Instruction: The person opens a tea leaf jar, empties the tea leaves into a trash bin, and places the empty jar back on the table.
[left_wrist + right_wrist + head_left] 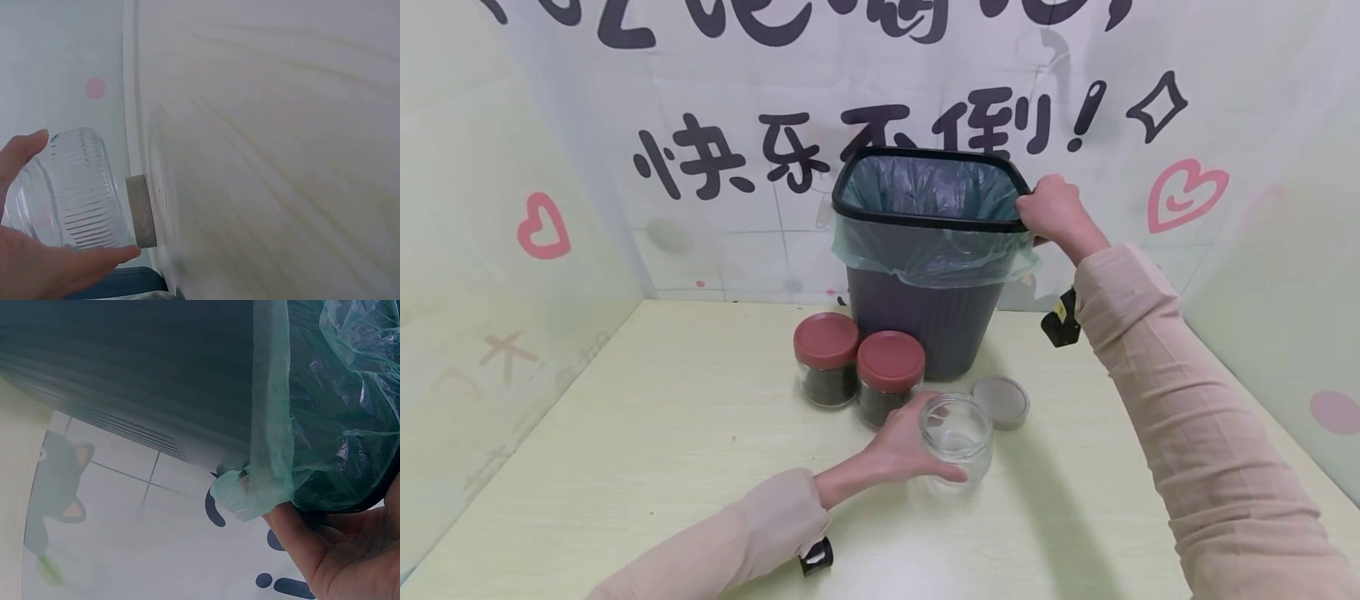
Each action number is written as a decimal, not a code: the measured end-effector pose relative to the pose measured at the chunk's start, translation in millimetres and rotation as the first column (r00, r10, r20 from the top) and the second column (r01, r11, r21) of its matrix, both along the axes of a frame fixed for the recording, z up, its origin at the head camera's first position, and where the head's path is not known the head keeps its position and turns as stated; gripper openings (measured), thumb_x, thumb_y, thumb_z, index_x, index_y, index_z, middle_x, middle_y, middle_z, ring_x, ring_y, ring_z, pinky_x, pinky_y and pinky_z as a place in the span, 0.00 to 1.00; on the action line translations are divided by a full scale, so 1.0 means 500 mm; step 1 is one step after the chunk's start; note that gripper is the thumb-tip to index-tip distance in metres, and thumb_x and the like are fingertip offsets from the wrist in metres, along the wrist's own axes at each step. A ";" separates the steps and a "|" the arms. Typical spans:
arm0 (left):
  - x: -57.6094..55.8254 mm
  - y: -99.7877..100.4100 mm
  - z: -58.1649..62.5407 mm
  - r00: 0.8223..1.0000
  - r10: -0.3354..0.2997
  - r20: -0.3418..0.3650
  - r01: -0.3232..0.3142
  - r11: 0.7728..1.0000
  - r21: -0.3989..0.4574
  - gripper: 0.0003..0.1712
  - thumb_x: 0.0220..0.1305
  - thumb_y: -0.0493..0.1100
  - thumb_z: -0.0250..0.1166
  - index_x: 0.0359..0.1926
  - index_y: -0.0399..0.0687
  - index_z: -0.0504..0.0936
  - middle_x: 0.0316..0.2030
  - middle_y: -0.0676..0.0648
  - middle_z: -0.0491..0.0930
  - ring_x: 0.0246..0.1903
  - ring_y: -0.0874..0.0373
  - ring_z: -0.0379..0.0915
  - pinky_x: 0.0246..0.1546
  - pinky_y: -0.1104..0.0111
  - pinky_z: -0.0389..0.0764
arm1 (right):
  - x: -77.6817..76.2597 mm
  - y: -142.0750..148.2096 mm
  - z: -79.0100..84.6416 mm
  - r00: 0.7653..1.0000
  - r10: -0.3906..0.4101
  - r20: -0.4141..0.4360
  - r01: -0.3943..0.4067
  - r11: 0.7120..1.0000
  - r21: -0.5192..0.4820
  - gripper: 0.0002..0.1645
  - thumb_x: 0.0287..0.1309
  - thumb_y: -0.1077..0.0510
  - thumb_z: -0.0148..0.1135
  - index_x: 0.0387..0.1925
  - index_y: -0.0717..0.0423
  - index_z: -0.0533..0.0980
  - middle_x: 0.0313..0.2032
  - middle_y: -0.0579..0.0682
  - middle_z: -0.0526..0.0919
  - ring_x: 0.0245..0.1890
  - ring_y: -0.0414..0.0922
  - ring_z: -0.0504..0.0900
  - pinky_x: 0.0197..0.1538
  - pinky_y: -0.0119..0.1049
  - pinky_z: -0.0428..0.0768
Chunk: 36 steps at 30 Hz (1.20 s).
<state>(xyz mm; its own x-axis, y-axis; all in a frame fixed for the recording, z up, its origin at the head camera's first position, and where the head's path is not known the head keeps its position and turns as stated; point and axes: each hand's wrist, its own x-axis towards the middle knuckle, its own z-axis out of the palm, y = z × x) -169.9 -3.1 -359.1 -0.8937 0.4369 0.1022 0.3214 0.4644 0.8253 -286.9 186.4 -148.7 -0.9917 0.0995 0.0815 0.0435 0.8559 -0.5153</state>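
Observation:
My left hand [895, 446] holds a clear, lidless glass jar [964, 458] close over the table, thumb and fingers round its sides. In the left wrist view, the ribbed glass jar [90, 194] lies within the hand's grasp. Just behind it on the table is a flat grey lid [1002, 403]. With my right hand [1062, 215] I grip the black rim of a dark trash can [925, 321] at its right corner. A thin green bag [917, 250] lines the can and folds over the rim; in the right wrist view, the fingers touch this bag [272, 425].
Two jars with red lids stand in front of the can: the left jar [826, 358] and the right jar [891, 367], both with dark contents. The pale table [662, 450] meets a printed cloth wall [715, 242] behind the can.

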 end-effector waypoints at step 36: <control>-0.037 0.086 -0.016 0.991 0.136 0.007 -0.134 0.980 -0.144 0.52 0.27 0.38 0.78 0.56 0.36 0.60 0.48 0.36 0.70 0.50 0.45 0.66 0.49 0.60 0.71 | -0.001 -0.001 0.000 0.999 -0.010 0.037 0.013 0.998 -0.064 0.08 0.56 0.61 0.36 0.24 0.59 0.60 0.37 0.61 0.69 0.10 0.35 0.74 0.24 0.30 0.78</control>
